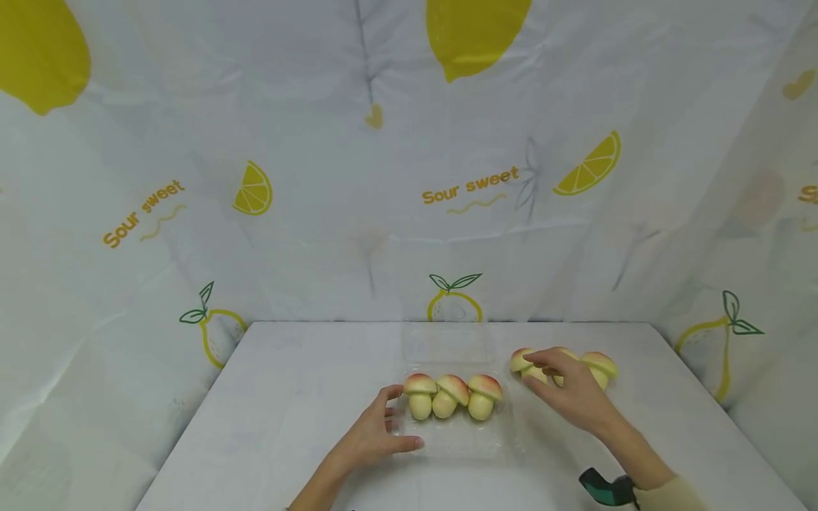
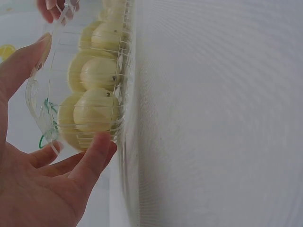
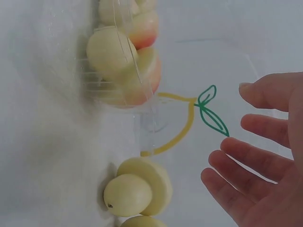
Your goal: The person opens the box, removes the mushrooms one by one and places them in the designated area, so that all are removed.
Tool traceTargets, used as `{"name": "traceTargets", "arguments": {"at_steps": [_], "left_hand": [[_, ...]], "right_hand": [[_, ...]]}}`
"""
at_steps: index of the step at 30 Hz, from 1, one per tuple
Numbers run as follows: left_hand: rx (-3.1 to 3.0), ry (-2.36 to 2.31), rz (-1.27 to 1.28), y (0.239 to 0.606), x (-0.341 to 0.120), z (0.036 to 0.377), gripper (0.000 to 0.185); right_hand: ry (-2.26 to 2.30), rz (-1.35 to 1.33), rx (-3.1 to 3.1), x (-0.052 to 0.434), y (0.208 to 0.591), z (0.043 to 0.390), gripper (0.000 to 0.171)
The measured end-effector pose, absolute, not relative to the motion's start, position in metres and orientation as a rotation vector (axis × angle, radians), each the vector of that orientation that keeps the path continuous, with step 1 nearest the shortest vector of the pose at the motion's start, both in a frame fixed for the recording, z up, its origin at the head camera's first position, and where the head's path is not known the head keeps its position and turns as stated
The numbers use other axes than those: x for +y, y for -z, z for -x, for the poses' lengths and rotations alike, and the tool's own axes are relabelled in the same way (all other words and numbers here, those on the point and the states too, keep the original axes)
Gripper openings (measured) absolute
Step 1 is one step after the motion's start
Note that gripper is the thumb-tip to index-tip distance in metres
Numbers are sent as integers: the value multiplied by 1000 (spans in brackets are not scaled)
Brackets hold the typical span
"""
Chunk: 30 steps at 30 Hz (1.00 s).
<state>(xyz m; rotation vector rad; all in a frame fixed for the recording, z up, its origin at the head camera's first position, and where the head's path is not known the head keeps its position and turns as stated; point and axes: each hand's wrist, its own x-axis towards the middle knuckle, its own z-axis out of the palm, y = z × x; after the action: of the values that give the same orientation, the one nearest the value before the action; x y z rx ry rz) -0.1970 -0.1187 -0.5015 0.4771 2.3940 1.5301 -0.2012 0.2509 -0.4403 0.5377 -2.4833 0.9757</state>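
A clear plastic box (image 1: 463,448) stands mid-table with its lid (image 1: 447,344) folded back. Inside, three mushroom-shaped pieces (image 1: 420,406), yellow with reddish caps, sit side by side along the back. My left hand (image 1: 373,431) grips the box's left end, thumb on the front rim and fingers on the end wall (image 2: 94,135). Similar mushroom-shaped pieces (image 1: 601,367) lie in a row right of the box. My right hand (image 1: 571,394) hovers over that row and partly hides it from the head view. In the right wrist view its fingers are spread and hold nothing.
A white table (image 1: 275,397) lies under everything. Behind it hangs a pale cloth (image 1: 332,270) printed with lemons, which also covers both sides. A dark green and black strap (image 1: 603,488) is on the right wrist.
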Motion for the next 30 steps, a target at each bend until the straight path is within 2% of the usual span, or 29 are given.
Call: {"name": "traceTargets", "arguments": {"at_steps": [12, 30], "left_hand": [[2399, -1530, -466, 502, -117, 198, 93], [2409, -1526, -449, 500, -116, 195, 93]], "right_hand": [[-1089, -592, -2516, 227, 451, 207, 29], [-1027, -630, -2574, 195, 464, 219, 28]]}}
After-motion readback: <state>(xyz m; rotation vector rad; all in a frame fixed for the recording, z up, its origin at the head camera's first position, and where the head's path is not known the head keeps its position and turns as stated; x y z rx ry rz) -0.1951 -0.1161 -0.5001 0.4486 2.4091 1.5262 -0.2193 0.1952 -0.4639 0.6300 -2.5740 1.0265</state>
